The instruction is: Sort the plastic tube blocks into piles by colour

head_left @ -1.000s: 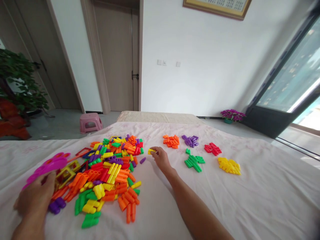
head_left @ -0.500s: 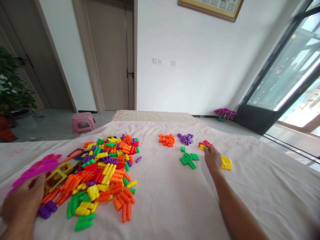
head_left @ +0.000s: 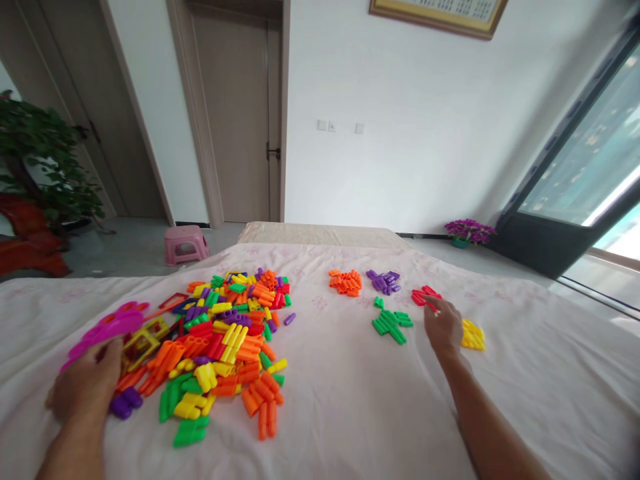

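Note:
A big mixed heap of coloured plastic tube blocks (head_left: 233,343) lies on the pink bedsheet (head_left: 340,413). To its right sit sorted piles: orange (head_left: 346,282), purple (head_left: 383,281), red (head_left: 424,297), green (head_left: 391,323) and yellow (head_left: 474,335). My right hand (head_left: 443,327) is stretched out between the red and yellow piles, its fingertips at the red pile's near edge and its back hiding part of the yellow pile. Whether it holds a block is hidden. My left hand (head_left: 87,390) rests on the sheet at the heap's left edge, fingers against a magenta flower-shaped piece (head_left: 107,325).
A yellow frame piece (head_left: 143,340) and a red frame piece (head_left: 173,301) lie by the magenta piece. Beyond the bed are a pink stool (head_left: 186,243), a closed door (head_left: 237,113), a leafy plant (head_left: 43,160), a purple flower pot (head_left: 467,232) and a glass door (head_left: 580,173).
My right hand picked a yellow block from the heap's right edge and carried it right to the red and yellow piles. The block no longer shows. My left hand stayed put.

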Action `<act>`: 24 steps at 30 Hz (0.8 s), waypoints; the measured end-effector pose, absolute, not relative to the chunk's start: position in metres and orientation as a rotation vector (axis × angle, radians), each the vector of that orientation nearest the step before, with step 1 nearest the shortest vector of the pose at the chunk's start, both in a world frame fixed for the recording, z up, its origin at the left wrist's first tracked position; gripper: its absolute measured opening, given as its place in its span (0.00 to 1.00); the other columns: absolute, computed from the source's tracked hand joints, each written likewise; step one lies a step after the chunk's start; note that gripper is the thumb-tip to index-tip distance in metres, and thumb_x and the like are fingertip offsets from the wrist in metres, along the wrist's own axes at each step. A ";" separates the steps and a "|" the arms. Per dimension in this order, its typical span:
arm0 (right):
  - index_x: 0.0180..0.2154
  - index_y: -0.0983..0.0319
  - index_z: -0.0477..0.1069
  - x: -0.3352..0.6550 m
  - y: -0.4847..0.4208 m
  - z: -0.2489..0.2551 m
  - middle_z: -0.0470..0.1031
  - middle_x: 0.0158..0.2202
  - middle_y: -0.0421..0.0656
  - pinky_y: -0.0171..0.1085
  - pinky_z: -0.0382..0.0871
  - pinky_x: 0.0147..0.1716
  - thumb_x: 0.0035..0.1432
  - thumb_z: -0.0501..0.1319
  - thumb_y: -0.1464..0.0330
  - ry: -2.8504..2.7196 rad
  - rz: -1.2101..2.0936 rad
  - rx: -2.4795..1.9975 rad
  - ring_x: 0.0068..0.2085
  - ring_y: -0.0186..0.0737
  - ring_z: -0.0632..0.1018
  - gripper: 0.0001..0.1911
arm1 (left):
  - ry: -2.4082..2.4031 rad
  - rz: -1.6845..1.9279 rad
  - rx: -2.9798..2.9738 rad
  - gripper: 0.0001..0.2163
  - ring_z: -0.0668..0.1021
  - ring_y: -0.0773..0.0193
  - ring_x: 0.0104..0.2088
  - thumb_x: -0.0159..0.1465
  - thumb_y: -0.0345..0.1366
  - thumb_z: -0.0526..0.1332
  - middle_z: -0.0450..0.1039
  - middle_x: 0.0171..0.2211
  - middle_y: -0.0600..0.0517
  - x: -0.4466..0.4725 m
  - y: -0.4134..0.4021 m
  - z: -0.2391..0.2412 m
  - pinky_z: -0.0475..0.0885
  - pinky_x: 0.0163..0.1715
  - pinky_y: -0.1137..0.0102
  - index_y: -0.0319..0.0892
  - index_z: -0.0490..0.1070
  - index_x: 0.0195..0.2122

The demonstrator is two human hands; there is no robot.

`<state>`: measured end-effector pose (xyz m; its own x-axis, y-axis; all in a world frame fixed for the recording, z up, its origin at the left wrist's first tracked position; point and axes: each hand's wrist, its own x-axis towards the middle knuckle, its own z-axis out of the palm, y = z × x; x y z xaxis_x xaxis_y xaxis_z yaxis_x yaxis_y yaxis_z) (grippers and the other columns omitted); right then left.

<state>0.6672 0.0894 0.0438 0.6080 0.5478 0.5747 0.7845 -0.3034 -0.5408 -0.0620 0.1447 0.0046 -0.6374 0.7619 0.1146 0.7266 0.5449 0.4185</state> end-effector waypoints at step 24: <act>0.41 0.61 0.77 0.426 0.140 0.042 0.76 0.28 0.38 0.32 0.65 0.30 0.58 0.61 0.65 -1.908 0.687 -1.394 0.29 0.34 0.74 0.10 | 2.661 0.632 1.178 0.39 0.77 0.34 0.49 0.61 0.63 0.39 0.75 0.50 0.31 -0.049 0.144 0.019 0.70 0.45 0.51 0.40 0.72 0.58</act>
<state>0.4261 0.1404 0.0417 -0.2066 0.9563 0.2070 0.6047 0.2911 -0.7413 -0.0491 0.1439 0.0188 -0.6759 0.7367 0.0210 0.6674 0.5998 0.4415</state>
